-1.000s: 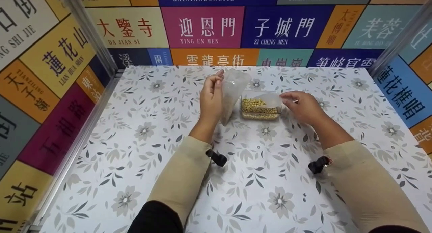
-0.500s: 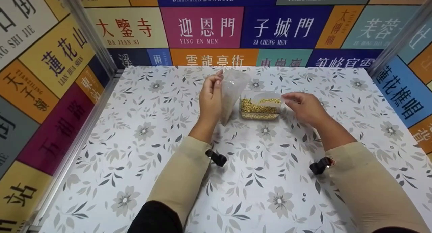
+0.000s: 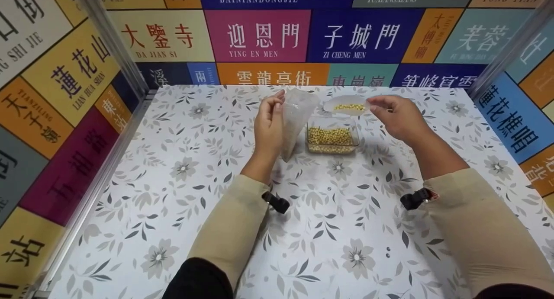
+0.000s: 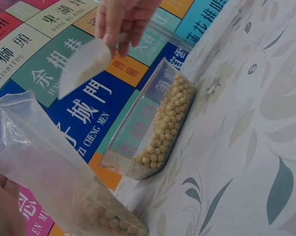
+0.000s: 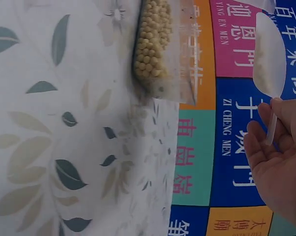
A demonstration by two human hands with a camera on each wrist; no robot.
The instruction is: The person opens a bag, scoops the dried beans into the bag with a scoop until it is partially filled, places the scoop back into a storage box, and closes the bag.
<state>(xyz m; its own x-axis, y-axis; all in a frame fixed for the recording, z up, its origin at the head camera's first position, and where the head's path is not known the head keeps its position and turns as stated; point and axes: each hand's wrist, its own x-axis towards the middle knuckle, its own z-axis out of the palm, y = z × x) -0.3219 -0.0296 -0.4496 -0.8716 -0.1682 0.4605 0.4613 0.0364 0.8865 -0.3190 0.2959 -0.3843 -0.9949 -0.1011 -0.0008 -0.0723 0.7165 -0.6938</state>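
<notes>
A translucent zip bag (image 3: 298,117) stands upright with my left hand (image 3: 269,121) holding its side. In the left wrist view, soybeans (image 4: 106,214) show in the bottom of this bag. Pinched by its handle, a translucent white scoop (image 3: 345,105) is in my right hand (image 3: 398,117). It carries a small heap of soybeans and hangs above the far side of a clear rectangular container (image 3: 333,148). Soybeans (image 4: 167,123) fill the lower part of that container, which sits on the table just right of the bag.
A white tablecloth (image 3: 320,234) with grey flowers and leaves covers the table. Colourful panels (image 3: 259,35) with printed characters stand along the back and both sides, with metal posts at the corners. Black wrist cameras (image 3: 275,202) are strapped to both sleeves.
My right hand has lifted the scoop out of the container, up and away, with soybeans on it. My left hand and the bag have stayed in place.
</notes>
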